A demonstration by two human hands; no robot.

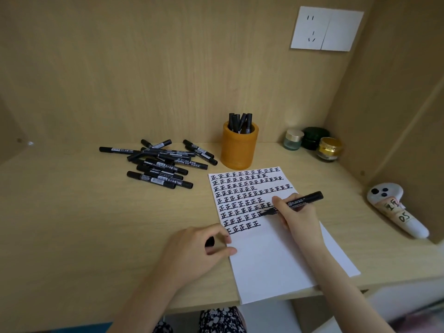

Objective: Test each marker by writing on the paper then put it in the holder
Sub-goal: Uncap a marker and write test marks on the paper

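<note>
While the grip of the right hand point(295, 217) is pinched round the lower barrel of a black plastic marker point(305, 199), thumb and fingers curled close to the tip, that tip is down on the white sheet of paper point(271, 255) at the end of a row of inked characters, so the testing step is in hand. The left hand point(192, 251) rests at the sheet's left edge, its grip curled on a small black cap point(209, 241) (presumably this marker's own). Just beyond the sheet's far edge stands the orange-brown cylindrical holder point(236, 150) with several markers in it. To its left a loose pile of black markers point(158, 164) lies on the pale wood tabletop point(96, 224). The next move, I judge, calls for lifting the tip, pressing the cap back on, then reaching forward to drop the marker upright into the holder.
</note>
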